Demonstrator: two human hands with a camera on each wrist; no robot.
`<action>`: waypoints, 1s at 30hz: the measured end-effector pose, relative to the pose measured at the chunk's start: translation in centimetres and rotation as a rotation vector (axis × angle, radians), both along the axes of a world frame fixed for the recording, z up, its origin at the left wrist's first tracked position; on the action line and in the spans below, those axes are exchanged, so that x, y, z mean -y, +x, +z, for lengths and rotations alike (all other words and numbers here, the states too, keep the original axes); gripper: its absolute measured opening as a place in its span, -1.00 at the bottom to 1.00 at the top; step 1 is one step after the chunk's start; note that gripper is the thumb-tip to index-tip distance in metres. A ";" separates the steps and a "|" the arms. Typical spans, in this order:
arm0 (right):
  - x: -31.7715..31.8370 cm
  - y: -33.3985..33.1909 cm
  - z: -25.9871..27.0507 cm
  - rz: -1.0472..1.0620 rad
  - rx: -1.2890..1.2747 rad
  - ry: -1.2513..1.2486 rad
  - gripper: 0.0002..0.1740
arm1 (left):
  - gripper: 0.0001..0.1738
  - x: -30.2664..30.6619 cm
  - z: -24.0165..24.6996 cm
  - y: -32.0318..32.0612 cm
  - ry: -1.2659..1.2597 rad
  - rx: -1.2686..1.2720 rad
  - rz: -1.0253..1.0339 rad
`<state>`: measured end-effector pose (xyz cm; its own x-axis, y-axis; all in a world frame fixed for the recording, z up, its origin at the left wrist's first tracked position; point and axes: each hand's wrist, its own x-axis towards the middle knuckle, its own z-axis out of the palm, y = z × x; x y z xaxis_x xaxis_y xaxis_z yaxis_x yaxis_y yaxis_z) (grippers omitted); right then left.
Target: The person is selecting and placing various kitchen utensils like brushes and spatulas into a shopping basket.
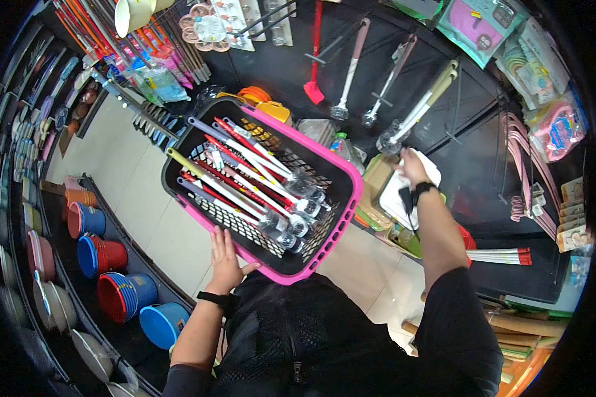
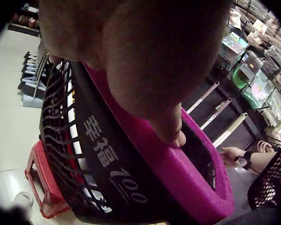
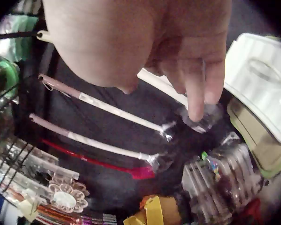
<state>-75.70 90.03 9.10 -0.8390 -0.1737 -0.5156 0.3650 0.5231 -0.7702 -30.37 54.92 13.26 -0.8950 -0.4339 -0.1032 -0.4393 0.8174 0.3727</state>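
Note:
My left hand (image 1: 224,263) rests on the pink rim of a black laundry basket (image 1: 346,218), fingers straight and thumb spread along the edge. In the left wrist view the thumb (image 2: 178,138) lies on the rim. Inside the basket lie several long-handled brushes (image 1: 235,188), with red, lilac and yellow-green grips and heads in clear plastic. My right hand (image 1: 414,167) reaches to the wall display, beside hanging brushes (image 1: 422,106) with pale grips. In the right wrist view its fingers (image 3: 195,101) extend down over a plastic-wrapped brush head (image 3: 201,123).
A white lid (image 1: 404,198) tops a container below my right hand. Other hanging brushes (image 1: 351,69) and a red scraper-like tool (image 1: 314,91) line the black wall. Buckets (image 1: 127,294) stand on the left shelf. A red stool (image 2: 49,187) shows beside the basket.

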 end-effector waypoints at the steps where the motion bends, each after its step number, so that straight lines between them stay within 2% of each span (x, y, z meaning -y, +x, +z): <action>1: 0.5 2.7 -2.1 -0.019 0.065 -0.055 -0.33 | 0.45 0.0 -0.1 -0.2 -0.008 0.026 0.008; 3: -2.0 4.8 -8.7 0.086 0.071 -0.092 -0.32 | 0.45 0.0 0.0 -0.1 -0.008 0.032 0.006; 4: -4.4 10.9 -14.4 0.497 -0.227 0.212 -0.30 | 0.45 -0.1 0.4 -0.5 0.004 0.096 0.033; 5: -4.1 15.2 -15.0 0.157 0.143 0.021 -0.33 | 0.46 0.0 0.6 -0.6 -0.014 0.131 0.033; 7: -5.4 23.5 -17.0 0.148 0.225 0.135 -0.33 | 0.43 -0.1 2.1 -1.1 -0.005 0.184 0.026; 8: -5.5 27.5 -15.4 0.131 0.380 0.127 -0.36 | 0.27 0.0 3.1 -1.6 -0.060 0.169 0.012; 9: -4.8 27.7 -12.8 0.117 0.532 0.104 -0.40 | 0.27 0.6 3.0 -1.6 -0.058 0.172 0.012; 11: -7.6 37.9 -15.3 1.226 0.094 0.619 -0.35 | 0.06 3.9 1.9 -2.1 0.113 -0.019 0.049; 12: -9.1 40.6 -15.5 0.952 0.267 0.586 -0.34 | -0.14 3.4 3.1 -2.4 0.036 -0.024 0.059; 13: -9.1 44.3 -15.3 0.625 0.433 0.540 -0.34 | -0.19 8.5 0.9 -3.7 0.086 -0.224 0.015; 14: -10.7 46.2 -16.2 0.820 0.385 0.591 -0.33 | -0.24 10.9 1.1 -4.8 0.319 -0.241 0.104; 15: -11.5 48.9 -16.7 0.996 0.347 0.641 -0.28 | -0.32 13.3 4.3 -8.0 0.701 -0.222 0.415; 16: -11.1 49.0 -14.8 0.861 0.396 0.650 -0.23 | -0.36 13.5 4.2 -7.5 0.575 -0.209 0.384; 17: -11.0 49.4 -14.7 0.841 0.405 0.653 -0.23 | -0.38 18.3 -1.3 -8.3 0.707 -0.234 0.436; 18: -11.2 50.8 -15.6 0.835 0.348 0.688 -0.34 | -0.41 19.9 1.9 -10.8 1.055 -0.240 0.532; 19: -11.8 50.7 -16.1 0.874 0.280 0.716 -0.41 | -0.49 20.0 1.8 -10.7 1.047 -0.244 0.540; 21: -6.0 49.5 -9.9 -0.310 0.577 0.281 -0.40 | -0.56 22.9 -0.2 -13.5 1.204 -0.282 0.722; 24: -3.1 49.9 -8.7 -0.400 0.512 0.231 -0.35 | -0.73 24.7 -1.5 -14.6 1.361 -0.253 0.693; 28: 2.7 49.3 -5.4 -0.474 0.359 0.143 -0.32 | -0.78 26.1 -3.0 -15.0 1.401 -0.218 0.680; 30: 4.9 50.9 -6.6 -0.447 0.343 0.136 -0.30 | -0.77 26.7 -3.3 -15.4 1.392 -0.207 0.614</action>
<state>-24.81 85.12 2.51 -0.5970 0.2455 -0.7637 0.7898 0.3466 -0.5060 -45.74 28.23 9.99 -0.6692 -0.3977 -0.6277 -0.4137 -0.5023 0.7593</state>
